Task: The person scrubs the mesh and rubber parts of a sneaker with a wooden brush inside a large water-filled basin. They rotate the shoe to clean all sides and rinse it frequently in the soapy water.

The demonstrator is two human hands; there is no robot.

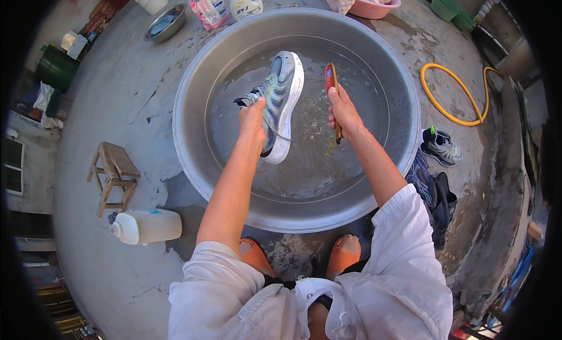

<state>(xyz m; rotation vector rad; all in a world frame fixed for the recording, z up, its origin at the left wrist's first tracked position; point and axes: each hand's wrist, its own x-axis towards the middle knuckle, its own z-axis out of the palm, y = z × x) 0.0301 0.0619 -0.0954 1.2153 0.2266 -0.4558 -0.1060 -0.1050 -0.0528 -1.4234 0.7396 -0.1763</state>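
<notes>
My left hand (252,123) is closed around the opening of a grey-blue sneaker (284,94) with a white sole. The shoe is held toe up over a wide grey metal basin (191,114), its loose lace hanging across the side. To the right, my right hand (346,113) grips a wooden brush (332,76) with red on its left face. The brush is upright and apart from the shoe. Shallow cloudy water (310,176) covers the basin's bottom.
Right of the basin lie a second sneaker (441,148), dark footwear (440,199) and an orange hose (426,87). A wooden stool (115,167) and white jug (153,226) stand left. Behind are a detergent bottle (244,5), pink bag (209,9), metal bowl (175,32) and pink tub (377,11).
</notes>
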